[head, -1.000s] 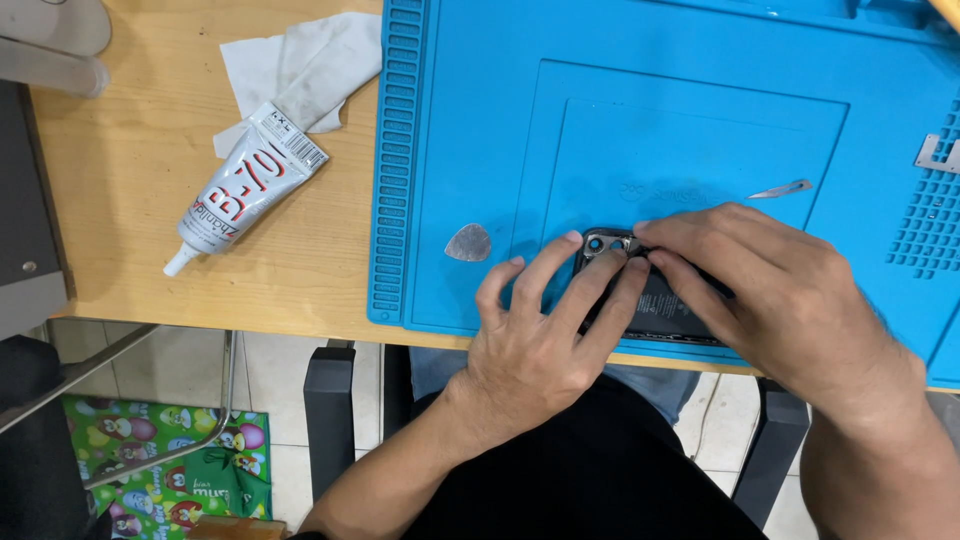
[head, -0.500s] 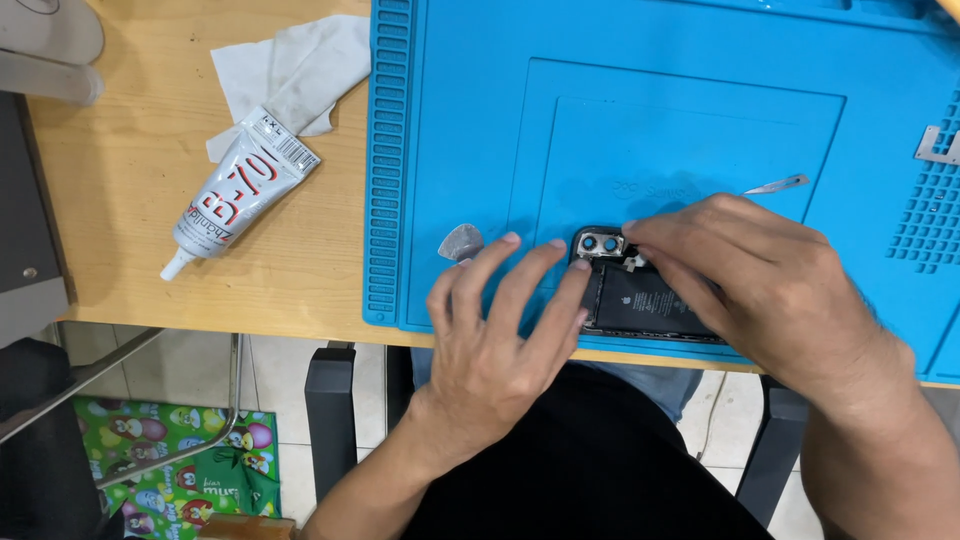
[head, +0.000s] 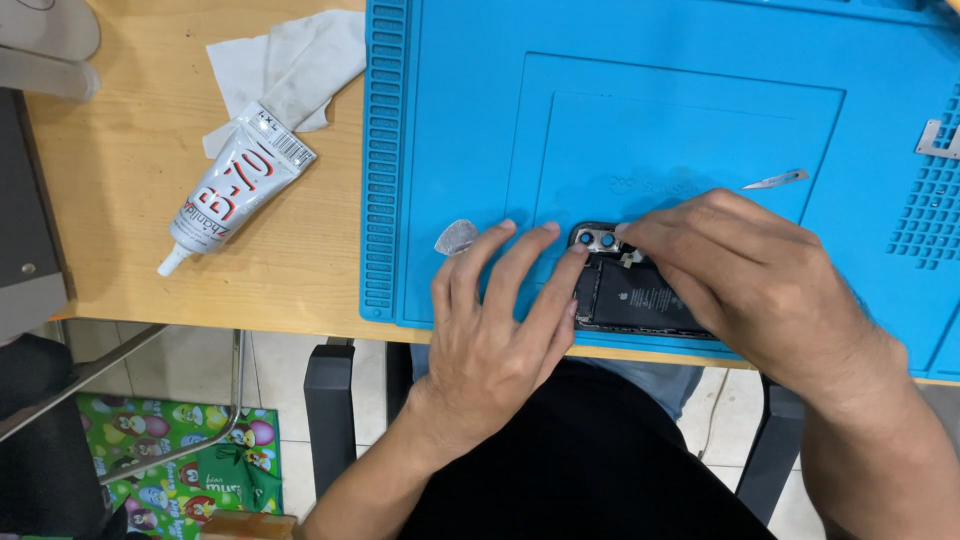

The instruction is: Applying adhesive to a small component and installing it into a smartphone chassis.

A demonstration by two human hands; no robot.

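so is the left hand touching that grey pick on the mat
Apart. The head view shows a strip of blue mat between the left hand and the grey pick.

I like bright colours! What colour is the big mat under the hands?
The mat is bright blue, seen best in the head view.

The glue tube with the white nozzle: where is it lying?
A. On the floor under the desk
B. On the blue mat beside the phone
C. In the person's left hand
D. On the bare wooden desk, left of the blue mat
D: the glue tube lies on the wooden desk, left of the blue mat, partly over a white tissue.
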